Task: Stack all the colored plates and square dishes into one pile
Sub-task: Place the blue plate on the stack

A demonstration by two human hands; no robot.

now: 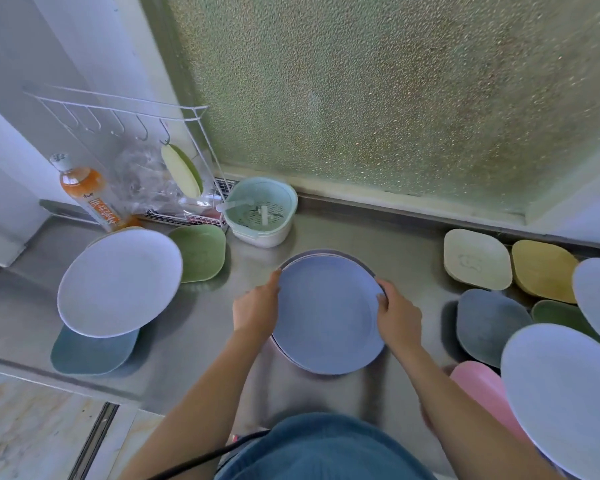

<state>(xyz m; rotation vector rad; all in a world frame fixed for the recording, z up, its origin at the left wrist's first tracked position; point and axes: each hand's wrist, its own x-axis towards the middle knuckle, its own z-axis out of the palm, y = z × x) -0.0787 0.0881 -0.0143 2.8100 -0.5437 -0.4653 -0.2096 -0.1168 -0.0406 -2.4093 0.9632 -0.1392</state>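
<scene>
The left hand point(257, 308) and right hand point(397, 315) grasp opposite edges of a round blue plate point(326, 313), which lies face up and roughly level atop a small pile point(329, 253) in the middle of the steel counter point(205, 327). Being round, it has no long axis. Only thin rims of the plates beneath show, so their number is unclear. To the left, a pale plate point(118, 282) leans over a teal square dish point(90, 353), beside a green dish point(201, 252). On the right, several dishes overlap, and two pale plates point(565, 393) are cut by the frame.

Both arms extended — left hand point(256, 309), right hand point(400, 315) (fingers curled) gripping.
</scene>
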